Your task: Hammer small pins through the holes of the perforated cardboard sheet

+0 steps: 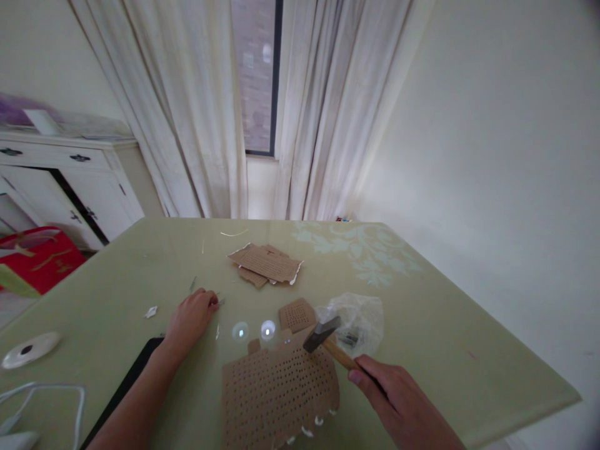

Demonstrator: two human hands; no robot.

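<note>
My right hand (391, 390) grips the wooden handle of a hammer (321, 334). The metal head hovers over or rests on the far right part of a brown cardboard sheet (281, 390) covered in rows of punched holes; I cannot tell which. My left hand (193, 317) lies on the table left of the sheet, its fingers curled together. Small thin slivers show at the fingertips, too small to name. A smaller holed cardboard piece (296, 314) lies beyond the big sheet. Beside it is a clear plastic bag (368, 312) with small dark metallic bits inside.
Torn cardboard pieces (267, 264) are stacked farther back on the pale green table (422, 325). At left are a white oval device (30, 350), a white cable (56, 386), a black flat object (126, 384) under my forearm, and a white scrap (150, 312).
</note>
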